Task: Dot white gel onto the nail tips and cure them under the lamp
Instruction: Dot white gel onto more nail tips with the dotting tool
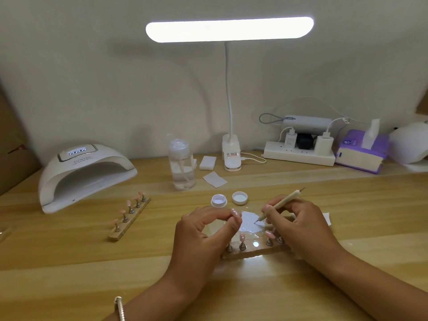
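A small nail-art work corner is shown, seemingly in a home rather than a salon. A wooden desk (69, 274) is set against a plain white wall (92, 66). The craft is given away by a white dome-shaped curing lamp (85, 174) with a lit display, and by pink nail tips (128, 202) mounted on a wooden stand (120, 235) and on a second stand (252, 252). An opened gel pot (219, 200) is seen with its lid (239, 197) laid beside it, and a dotting tool (281, 203) is in use. A clear pump bottle (181, 163) and white wipes (207, 162) are kept near. The domestic side is suggested by a clip-on desk light (229, 28), a power strip (298, 155) crowded with chargers, and a purple tissue pack (361, 151).
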`<state>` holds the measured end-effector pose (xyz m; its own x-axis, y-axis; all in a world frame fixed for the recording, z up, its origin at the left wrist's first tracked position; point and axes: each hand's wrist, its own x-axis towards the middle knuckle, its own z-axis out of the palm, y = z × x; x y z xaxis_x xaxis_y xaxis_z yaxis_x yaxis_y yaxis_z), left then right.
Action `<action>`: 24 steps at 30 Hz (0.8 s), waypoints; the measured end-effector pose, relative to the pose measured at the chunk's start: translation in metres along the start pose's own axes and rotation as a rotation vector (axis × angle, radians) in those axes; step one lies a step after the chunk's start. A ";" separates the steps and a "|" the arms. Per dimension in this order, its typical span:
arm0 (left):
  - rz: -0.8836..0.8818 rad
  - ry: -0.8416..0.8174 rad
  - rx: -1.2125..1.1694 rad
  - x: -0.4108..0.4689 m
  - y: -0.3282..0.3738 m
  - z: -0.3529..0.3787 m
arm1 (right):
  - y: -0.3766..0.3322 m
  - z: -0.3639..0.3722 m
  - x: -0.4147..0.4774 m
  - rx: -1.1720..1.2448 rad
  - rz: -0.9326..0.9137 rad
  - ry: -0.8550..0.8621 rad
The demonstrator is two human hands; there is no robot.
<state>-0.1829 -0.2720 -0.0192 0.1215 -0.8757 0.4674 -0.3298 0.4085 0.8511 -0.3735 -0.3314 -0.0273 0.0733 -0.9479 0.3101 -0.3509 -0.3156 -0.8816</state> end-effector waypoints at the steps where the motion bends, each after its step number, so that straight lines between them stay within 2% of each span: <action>1: -0.001 -0.001 0.002 0.000 0.000 0.000 | 0.000 0.000 0.000 -0.010 -0.001 0.008; 5: -0.003 0.005 0.005 0.001 0.001 0.000 | 0.002 0.000 0.001 0.021 0.026 -0.026; 9: 0.005 0.010 0.005 0.000 0.002 0.000 | -0.002 -0.001 -0.001 -0.014 -0.007 0.029; 12: -0.010 0.015 -0.007 0.000 0.003 0.000 | -0.015 -0.003 -0.009 -0.057 -0.187 0.124; 15: -0.014 0.011 -0.008 -0.001 0.003 0.000 | -0.028 -0.002 -0.024 0.039 -0.383 0.221; 18: 0.017 0.001 0.004 -0.001 0.004 0.001 | -0.036 0.002 -0.039 0.153 -0.474 0.182; 21: 0.063 0.014 0.020 -0.002 0.005 0.003 | -0.038 0.007 -0.047 0.132 -0.527 0.088; 24: 0.063 0.017 0.000 -0.002 0.004 0.004 | -0.038 0.008 -0.049 0.133 -0.475 0.100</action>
<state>-0.1882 -0.2702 -0.0178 0.1161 -0.8439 0.5238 -0.3375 0.4624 0.8199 -0.3563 -0.2737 -0.0122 0.1039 -0.6916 0.7147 -0.1779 -0.7200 -0.6708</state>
